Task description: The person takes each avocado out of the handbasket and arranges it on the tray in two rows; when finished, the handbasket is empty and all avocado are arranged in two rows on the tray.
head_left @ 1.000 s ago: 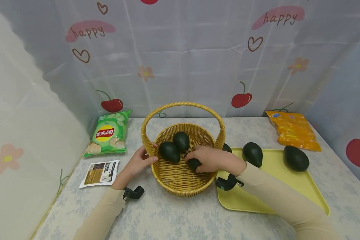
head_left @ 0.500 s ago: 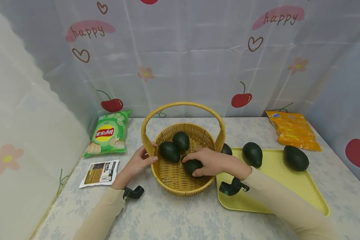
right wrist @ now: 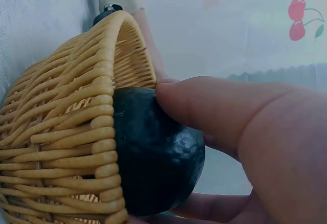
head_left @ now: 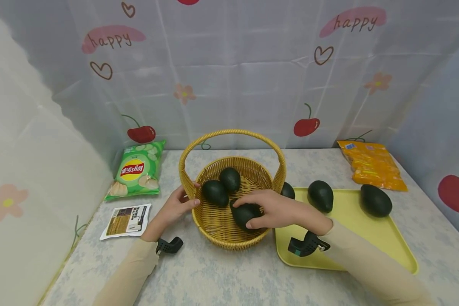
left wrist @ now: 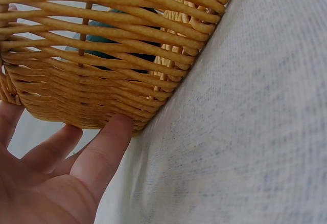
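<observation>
A round woven basket [head_left: 229, 244] with a tall hoop handle stands in mid-table in the head view. Two dark green avocados [head_left: 215, 193] lie touching inside it. My right hand [head_left: 279, 210] holds a third avocado [head_left: 242, 216], thumb and fingers on opposite sides, over the basket's right front. In the right wrist view that avocado [right wrist: 153, 157] bulges past the basket rim [right wrist: 104, 127]. My left hand [head_left: 174, 207] holds the basket's left side at the handle base, thumb in front and fingers behind. Its thumb presses the outer weave in the left wrist view.
A yellow tray [head_left: 352, 238] to the right carries avocados [head_left: 321, 196]; one is partly hidden by the basket handle. An orange packet [head_left: 372, 165] lies behind the tray. At left are a green chip bag [head_left: 137, 170] and a small white-edged pouch [head_left: 126, 221]. A printed curtain hangs behind.
My right hand, holding the avocado, has shifted slightly right and toward me, and more of the avocado shows. My left hand keeps its place on the basket. The head view has shifted slightly.
</observation>
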The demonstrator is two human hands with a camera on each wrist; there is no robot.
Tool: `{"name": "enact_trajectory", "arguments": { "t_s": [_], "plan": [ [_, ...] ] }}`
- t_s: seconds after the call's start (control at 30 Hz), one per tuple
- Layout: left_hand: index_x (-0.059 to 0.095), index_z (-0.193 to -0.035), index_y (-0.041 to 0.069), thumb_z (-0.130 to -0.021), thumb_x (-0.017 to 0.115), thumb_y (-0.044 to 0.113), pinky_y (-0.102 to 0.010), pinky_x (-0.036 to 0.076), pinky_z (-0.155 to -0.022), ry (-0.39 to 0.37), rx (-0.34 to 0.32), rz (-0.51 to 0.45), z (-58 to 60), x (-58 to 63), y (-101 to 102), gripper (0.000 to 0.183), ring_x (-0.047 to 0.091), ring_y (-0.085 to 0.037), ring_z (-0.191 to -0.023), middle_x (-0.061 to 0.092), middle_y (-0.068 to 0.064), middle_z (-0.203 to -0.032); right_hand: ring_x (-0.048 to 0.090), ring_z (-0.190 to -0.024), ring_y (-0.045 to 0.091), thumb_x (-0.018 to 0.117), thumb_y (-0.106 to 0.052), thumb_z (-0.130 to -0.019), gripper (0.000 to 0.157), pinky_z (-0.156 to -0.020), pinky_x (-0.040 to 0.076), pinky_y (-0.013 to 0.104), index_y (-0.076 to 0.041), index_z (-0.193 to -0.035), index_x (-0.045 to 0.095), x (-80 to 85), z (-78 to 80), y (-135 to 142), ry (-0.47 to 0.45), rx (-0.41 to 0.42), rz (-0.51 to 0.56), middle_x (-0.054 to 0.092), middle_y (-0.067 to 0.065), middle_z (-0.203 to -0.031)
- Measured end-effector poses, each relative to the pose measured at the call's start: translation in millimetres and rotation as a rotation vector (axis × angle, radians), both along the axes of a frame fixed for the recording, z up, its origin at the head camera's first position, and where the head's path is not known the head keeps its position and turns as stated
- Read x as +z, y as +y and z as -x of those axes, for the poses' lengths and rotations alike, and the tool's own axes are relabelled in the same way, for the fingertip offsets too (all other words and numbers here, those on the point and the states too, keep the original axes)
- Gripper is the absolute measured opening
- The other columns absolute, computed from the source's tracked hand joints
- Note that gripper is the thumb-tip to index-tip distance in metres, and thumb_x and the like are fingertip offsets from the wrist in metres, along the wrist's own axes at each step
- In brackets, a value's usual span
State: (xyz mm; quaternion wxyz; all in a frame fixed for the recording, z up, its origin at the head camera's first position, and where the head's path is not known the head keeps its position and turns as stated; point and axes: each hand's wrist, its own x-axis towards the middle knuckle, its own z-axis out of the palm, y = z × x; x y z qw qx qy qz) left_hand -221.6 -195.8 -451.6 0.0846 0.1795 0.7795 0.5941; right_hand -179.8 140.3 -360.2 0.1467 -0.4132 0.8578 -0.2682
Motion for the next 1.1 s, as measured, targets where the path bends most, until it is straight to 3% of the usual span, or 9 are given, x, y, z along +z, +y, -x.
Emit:
{"name": "enact_trajectory", "arguments": {
  "t_s": [0.13, 0.33, 0.67, 0.93, 1.1],
  "plan": [
    [0.047, -0.142, 0.000, -0.097, 0.065, 0.010, -0.024, 0.054, -0.086, -0.002, 0.002, 0.001, -0.3, 0.5, 0.4, 0.050, 0.059, -0.036, -0.119, 0.046, -0.029, -0.147, 0.060, -0.123, 0.025, 0.071, -0.026, -0.095, 0.047, -0.093, 0.054, 0.040, -0.021, -0.141, 0.060, 5.1, -4.9, 7.2, 0.000, -0.019, 0.034, 0.061, 0.006, -0.142],
    [0.047, -0.142, -0.001, -0.097, 0.064, 0.009, -0.024, 0.055, -0.086, 0.003, -0.002, -0.014, -0.4, 0.7, 0.7, 0.049, 0.060, -0.028, -0.116, 0.046, -0.029, -0.147, 0.063, -0.114, 0.021, 0.073, -0.022, -0.094, 0.048, -0.082, 0.057, 0.027, -0.019, -0.140, 0.060, 9.3, -10.5, 20.7, -0.016, -0.051, 0.114, 0.060, 0.009, -0.142],
    [0.047, -0.141, -0.003, -0.096, 0.065, 0.007, -0.023, 0.055, -0.085, 0.019, -0.014, -0.042, -0.3, 0.1, -0.4, 0.050, 0.062, -0.014, -0.107, 0.047, -0.031, -0.144, 0.067, -0.101, 0.011, 0.072, -0.019, -0.095, 0.050, -0.081, 0.060, 0.029, -0.018, -0.142, 0.057, 11.6, -19.4, 47.9, -0.182, -0.131, 0.212, 0.059, 0.010, -0.138],
    [0.047, -0.142, -0.002, -0.096, 0.066, 0.009, -0.023, 0.054, -0.087, 0.016, -0.015, -0.038, -0.2, -0.5, -0.1, 0.051, 0.060, -0.014, -0.109, 0.046, -0.030, -0.146, 0.070, -0.108, 0.018, 0.074, -0.019, -0.094, 0.049, -0.075, 0.062, 0.029, -0.013, -0.140, 0.058, 9.4, -32.2, 73.2, -0.147, -0.170, 0.241, 0.061, 0.017, -0.135],
    [0.047, -0.142, -0.002, -0.096, 0.066, 0.010, -0.023, 0.054, -0.087, 0.018, -0.014, -0.032, -0.4, 0.2, 0.8, 0.050, 0.060, -0.017, -0.111, 0.046, -0.030, -0.147, 0.070, -0.101, 0.011, 0.074, -0.021, -0.094, 0.049, -0.074, 0.061, 0.029, -0.009, -0.139, 0.058, 7.8, -41.2, 89.8, -0.137, -0.206, 0.248, 0.059, 0.021, -0.138]
  ]
}}
